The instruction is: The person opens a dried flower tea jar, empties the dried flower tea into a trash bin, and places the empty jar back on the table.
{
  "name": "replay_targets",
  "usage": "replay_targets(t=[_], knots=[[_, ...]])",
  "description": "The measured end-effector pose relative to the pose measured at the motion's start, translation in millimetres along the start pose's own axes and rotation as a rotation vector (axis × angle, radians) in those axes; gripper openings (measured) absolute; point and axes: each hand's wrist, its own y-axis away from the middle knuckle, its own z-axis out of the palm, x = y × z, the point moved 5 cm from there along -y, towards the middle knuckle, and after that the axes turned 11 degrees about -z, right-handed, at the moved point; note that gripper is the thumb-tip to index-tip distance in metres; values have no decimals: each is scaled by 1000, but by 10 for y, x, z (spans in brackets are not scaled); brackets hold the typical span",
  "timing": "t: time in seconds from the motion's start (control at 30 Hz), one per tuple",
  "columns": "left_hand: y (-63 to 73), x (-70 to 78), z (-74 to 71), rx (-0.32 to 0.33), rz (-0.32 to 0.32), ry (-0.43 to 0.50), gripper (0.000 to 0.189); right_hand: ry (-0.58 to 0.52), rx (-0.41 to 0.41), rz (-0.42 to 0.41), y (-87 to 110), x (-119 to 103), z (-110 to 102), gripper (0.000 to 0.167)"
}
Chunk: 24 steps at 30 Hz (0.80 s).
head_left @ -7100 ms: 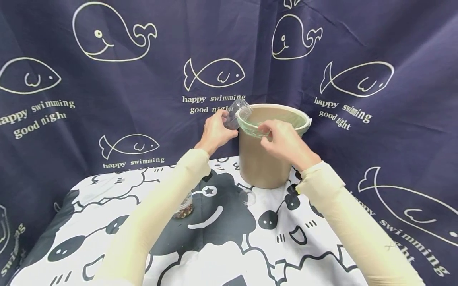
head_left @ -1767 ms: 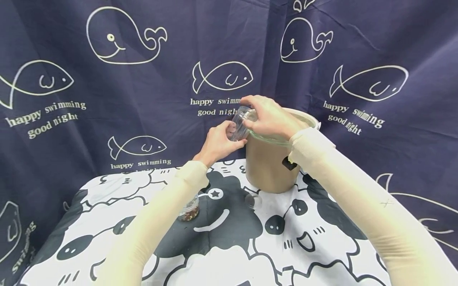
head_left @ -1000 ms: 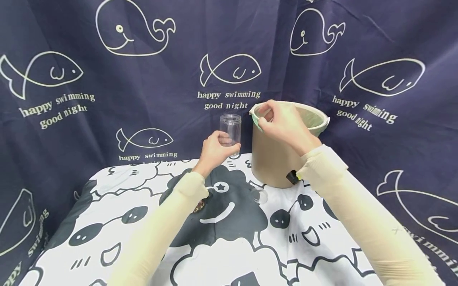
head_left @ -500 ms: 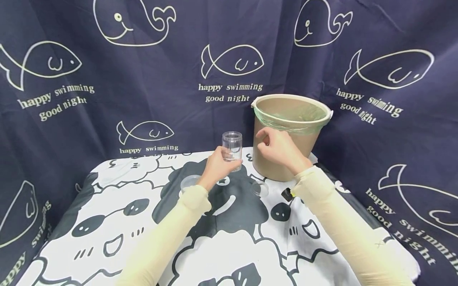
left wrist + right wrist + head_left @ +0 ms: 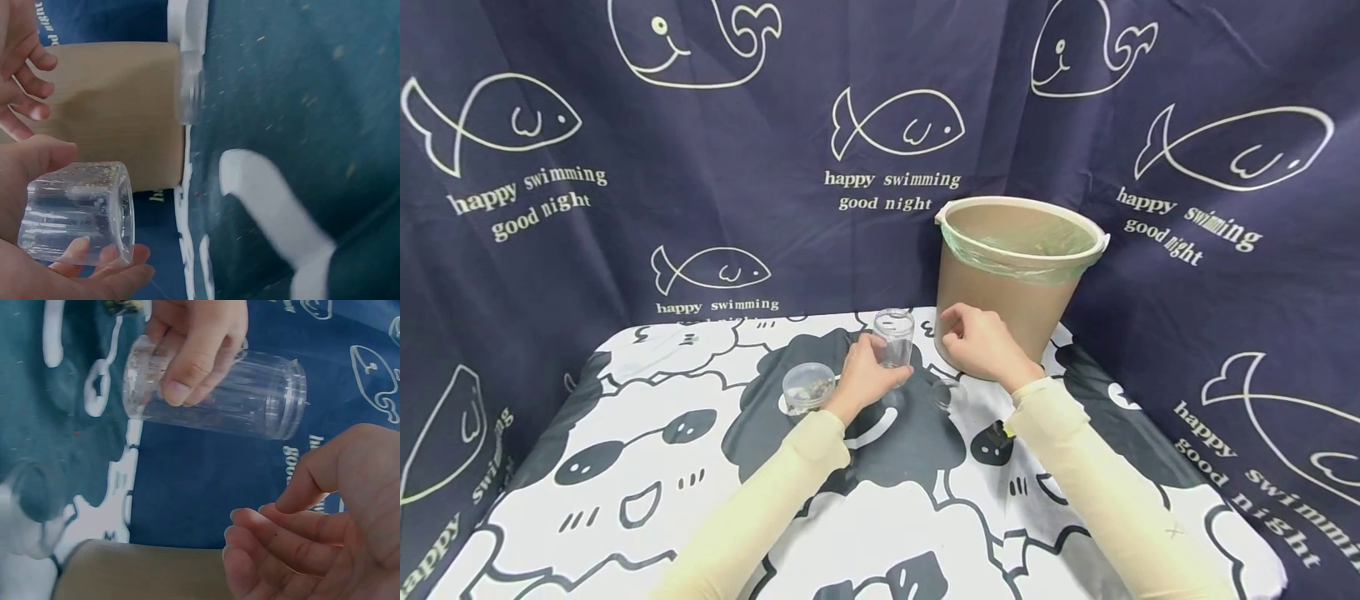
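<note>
In the head view my left hand (image 5: 867,375) grips a clear, empty-looking plastic jar (image 5: 897,335) by its lower part. The jar stands upright, mouth up, low over the cloth; the left wrist view shows its base (image 5: 123,209) apart from the cloth. My right hand (image 5: 985,343) hangs in front of the bin, and in the right wrist view its fingers (image 5: 269,540) are loosely curled around nothing. A second clear container (image 5: 808,385) with small brownish bits inside stands left of my left hand. To the right lies a round clear lid-like piece (image 5: 950,396).
A tan bin (image 5: 1000,308) with a green bag (image 5: 992,257) over its rim stands at the back right. A sheep-print cloth (image 5: 625,400) covers the table. Dark blue fish-print curtains (image 5: 700,167) close off the back and sides.
My left hand has tilted the jar upright and brought it down from the bin's rim toward the cloth. My right hand has left the jar and rim and come down in front of the bin.
</note>
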Motion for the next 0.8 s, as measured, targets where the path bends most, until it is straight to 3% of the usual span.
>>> replay_targets(t=[0.27,0.6,0.8], knots=[[54,-74,153,-63,-8,12,68,28,-63,-8,62,136,227,43],[69,-137,226,-64,-2,-17,66,41,-121,-13,172,350,527,45],[72,-152,272,-76,-1,-34,64,89,-202,-38,231,463,726,49]])
